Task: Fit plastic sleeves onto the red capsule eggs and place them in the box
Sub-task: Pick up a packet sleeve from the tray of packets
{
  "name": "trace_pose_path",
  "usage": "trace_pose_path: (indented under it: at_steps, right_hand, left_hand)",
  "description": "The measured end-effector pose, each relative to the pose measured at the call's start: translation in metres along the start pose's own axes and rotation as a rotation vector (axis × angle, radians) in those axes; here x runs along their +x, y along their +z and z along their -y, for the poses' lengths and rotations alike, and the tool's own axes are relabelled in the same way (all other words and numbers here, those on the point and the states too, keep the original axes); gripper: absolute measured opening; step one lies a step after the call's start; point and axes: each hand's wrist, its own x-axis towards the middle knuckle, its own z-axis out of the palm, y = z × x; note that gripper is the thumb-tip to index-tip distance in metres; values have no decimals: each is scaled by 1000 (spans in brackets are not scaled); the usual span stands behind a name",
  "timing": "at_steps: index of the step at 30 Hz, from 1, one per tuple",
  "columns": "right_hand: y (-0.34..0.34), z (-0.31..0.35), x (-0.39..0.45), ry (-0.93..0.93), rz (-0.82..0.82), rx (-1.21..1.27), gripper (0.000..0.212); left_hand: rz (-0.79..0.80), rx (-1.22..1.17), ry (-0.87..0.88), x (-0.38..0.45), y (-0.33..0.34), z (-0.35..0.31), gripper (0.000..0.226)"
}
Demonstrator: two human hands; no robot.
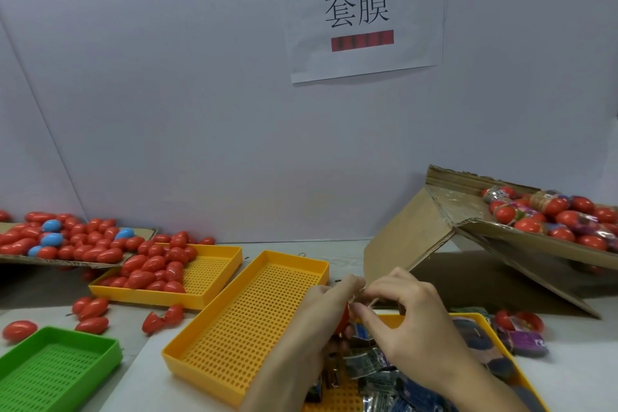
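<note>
Here, both hands meet above the yellow tray of sleeves (481, 321): the left hand (321, 318) grips a red capsule egg (343, 319), while the right hand (411, 314) pinches a plastic sleeve (363, 334) with curled fingers (363, 311) at its top. The box (434, 244) stands near, to the right.

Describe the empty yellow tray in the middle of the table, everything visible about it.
The middle yellow tray is a shallow rectangular tray that looks like moulded plastic, with a low raised rim and a floor perforated by a regular grid of small holes. It lies flat on the table, angled diagonally, and nothing lies in it. The left hand and its forearm overlap its right edge. Another yellow tray, holding red eggs, sits close to its left, and the green tray lies further left.
</note>
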Motion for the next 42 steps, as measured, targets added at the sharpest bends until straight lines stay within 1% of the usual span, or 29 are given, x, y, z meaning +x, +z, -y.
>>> trace_pose_path:
  at_steps: [2,5,8,10,16,18,21,24,26,28,32,37,42]
  right_hand:
    - [2,-2,-1,54,1,7,8]
    - [5,-3,0,116,-27,29,15]
    - [5,-1,0,172,-53,70,14]
    - [4,1,0,194,-72,99,14]
    - [2,6,2,302,-178,288,10]
    - [3,8,3,341,-197,379,10]
    - [4,11,4,394,-224,510,5]
    - [7,11,5,445,-242,591,15]
    - [11,10,6,487,-250,612,12]
    - [13,8,5,516,-278,625,7]
    - [15,7,5,542,-284,631,6]
    - [18,10,5,559,-242,598,3]
    - [20,11,5,556,-220,544,3]
  left_hand:
    - [-9,12,23,0,1,0,35]
    - [-28,-4,44,-1,1,-1,34]
    - [-36,-11,63,-1,1,-2,45]
    - [-37,-36,75,-1,1,-3,47]
    - [-43,-163,136,-7,0,-7,21]
    - [-75,-139,175,-9,0,-7,25]
    - [-126,-34,247,-15,-1,-9,33]
    - [-124,130,321,-21,-6,-13,27]
    - [-108,200,334,-24,-11,-15,24]
    - [-109,210,319,-26,-16,-14,25]
    - [-157,301,345,-33,-23,-9,13]
    - [-272,220,378,-36,-22,13,20]
    - [-236,149,353,-33,-19,21,20]
